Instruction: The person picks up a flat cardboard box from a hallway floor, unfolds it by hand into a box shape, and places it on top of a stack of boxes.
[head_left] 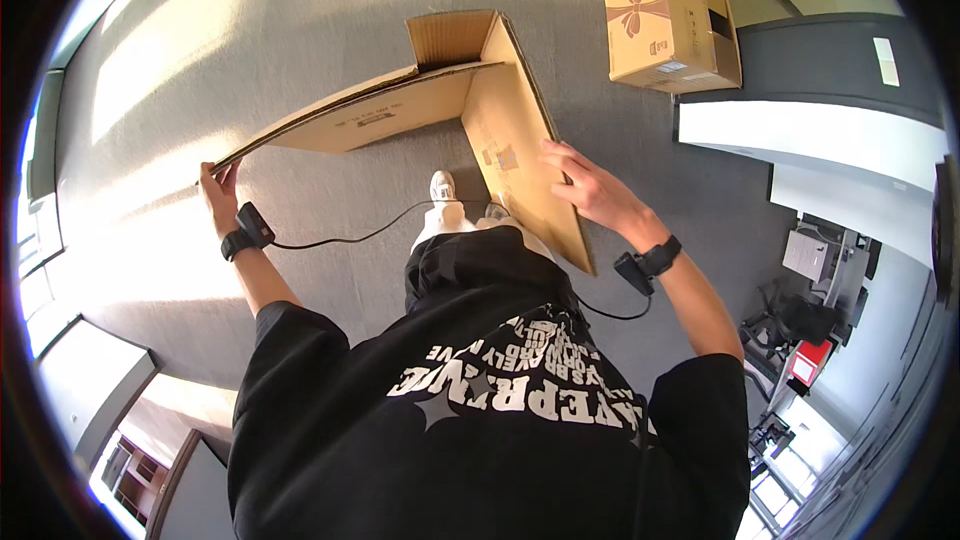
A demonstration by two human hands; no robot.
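A large brown cardboard box [410, 112], partly unfolded, spreads out in front of me with its panels meeting at an angle. One short flap [450, 38] stands out at the far corner. My left hand [219, 198] pinches the left end of the long panel between thumb and fingers. At the right panel [505, 140], my right hand [592, 188] grips the upper edge, its fingers bent over the cardboard. Black devices are strapped to both wrists, with a thin cable [340, 240] running from the left one. My shoe [442, 186] shows on the floor between the panels.
Several closed cardboard boxes [650, 25] are stacked at the far right beside a dark partition. White desks [810, 135], a black office chair [800, 320] and a red item [810, 362] stand to the right. Grey carpet [330, 10] with sunlit patches covers the floor.
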